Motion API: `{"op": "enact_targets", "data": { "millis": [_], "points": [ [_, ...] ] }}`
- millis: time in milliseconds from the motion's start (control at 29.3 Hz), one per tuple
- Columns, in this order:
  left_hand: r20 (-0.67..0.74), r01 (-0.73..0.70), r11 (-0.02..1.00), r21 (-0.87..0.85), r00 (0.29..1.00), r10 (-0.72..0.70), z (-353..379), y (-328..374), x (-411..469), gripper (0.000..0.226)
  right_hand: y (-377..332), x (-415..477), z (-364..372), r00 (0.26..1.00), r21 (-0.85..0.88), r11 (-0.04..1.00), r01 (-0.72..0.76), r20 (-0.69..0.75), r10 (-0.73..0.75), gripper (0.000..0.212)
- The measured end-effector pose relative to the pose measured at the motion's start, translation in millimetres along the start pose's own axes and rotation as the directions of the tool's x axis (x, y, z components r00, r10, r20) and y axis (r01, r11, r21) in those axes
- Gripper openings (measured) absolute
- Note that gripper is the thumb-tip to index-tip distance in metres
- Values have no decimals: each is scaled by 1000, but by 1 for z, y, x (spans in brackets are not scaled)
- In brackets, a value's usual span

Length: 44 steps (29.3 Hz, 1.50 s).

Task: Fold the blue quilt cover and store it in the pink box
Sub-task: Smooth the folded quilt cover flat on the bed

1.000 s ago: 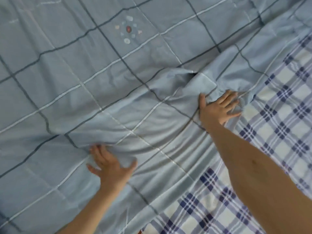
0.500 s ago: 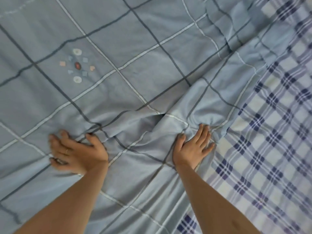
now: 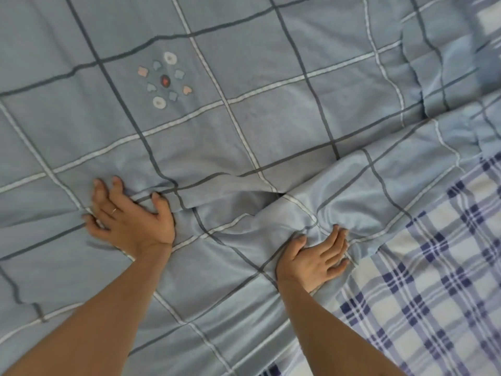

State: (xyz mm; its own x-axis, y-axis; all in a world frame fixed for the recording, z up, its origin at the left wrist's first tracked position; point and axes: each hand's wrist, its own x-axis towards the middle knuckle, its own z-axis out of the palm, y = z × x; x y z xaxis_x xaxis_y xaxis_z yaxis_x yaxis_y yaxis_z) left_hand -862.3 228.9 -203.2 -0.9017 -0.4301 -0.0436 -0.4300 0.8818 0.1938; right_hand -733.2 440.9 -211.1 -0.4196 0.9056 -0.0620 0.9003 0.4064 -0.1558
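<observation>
We note blue quilt cover (image 3: 271,118) spread on bed, edge over plaid sheet (image 3: 433,280). Left hand (image 3: 130,223) splayed, pressing rumple, gripping nothing. Right hand (image 3: 311,257) flat, fingers straight, near cover edge. We judge: flattening ridge so fold lies true. No pink box in view.

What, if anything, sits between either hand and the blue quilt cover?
Nothing visible. The left hand and right hand both lie directly on the blue quilt cover, at a rumpled fold. The pink box is out of frame, so that path cannot be judged.
</observation>
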Motion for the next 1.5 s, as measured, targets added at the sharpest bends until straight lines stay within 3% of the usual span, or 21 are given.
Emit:
{"op": "enact_targets", "data": {
  "millis": [376, 410, 444, 478, 547, 581, 615, 649, 718, 786, 854, 1333, 1503],
  "points": [
    [15, -18, 1000, -22, 1000, 19, -4, 0, -4, 63, -5, -2, -12, 998, 36, 999, -3, 66, 1, 60],
    [20, -8, 1000, -26, 1000, 9, -6, -1, -3, 63, -14, -2, -22, 996, 101, 993, 57, 62, -64, 56],
    [27, -8, 1000, -27, 1000, 9, -7, -3, -5, 62, -24, 0, -35, 973, 202, 957, 206, 66, -223, 53],
    [25, -20, 999, -33, 999, 21, -7, -4, -5, 62, -39, 8, -47, 896, 303, 860, 411, 38, -442, 49],
    [8, -13, 999, -37, 1000, 14, -4, -4, -2, 62, -89, 57, -46, 599, 328, 572, 752, 23, -800, 45],
    [10, -6, 1000, -28, 1000, 6, -4, -6, -4, 62, -115, 87, -38, 452, 225, 453, 862, 62, -890, 47],
    [14, -5, 1000, -26, 1000, 6, -3, -6, -5, 63, -141, 116, -27, 376, 90, 386, 918, 112, -920, 51],
    [12, -5, 1000, -25, 1000, 6, -3, -4, -4, 64, -168, 144, -15, 377, -14, 380, 925, 181, -909, 58],
    [8, -1, 1000, 0, 1000, 1, -3, -4, -3, 66, -209, 189, 1, 507, -114, 496, 861, 293, -811, 67],
    [28, 16, 1000, 13, 999, -16, -2, -2, 1, 68, -238, 208, 13, 649, -159, 634, 757, 287, -704, 66],
    [74, 14, 1000, 16, 997, -16, -3, -4, 3, 70, -247, 206, 13, 712, -159, 696, 700, 223, -666, 64],
    [139, 49, 996, 74, 988, -59, -13, 8, 10, 69, -245, 211, 14, 698, -15, 713, 701, 217, -682, 70],
    [89, 57, 997, 59, 994, -62, -16, 10, 10, 73, -247, 217, 14, 661, 31, 680, 733, 206, -722, 71]
  ]
}}
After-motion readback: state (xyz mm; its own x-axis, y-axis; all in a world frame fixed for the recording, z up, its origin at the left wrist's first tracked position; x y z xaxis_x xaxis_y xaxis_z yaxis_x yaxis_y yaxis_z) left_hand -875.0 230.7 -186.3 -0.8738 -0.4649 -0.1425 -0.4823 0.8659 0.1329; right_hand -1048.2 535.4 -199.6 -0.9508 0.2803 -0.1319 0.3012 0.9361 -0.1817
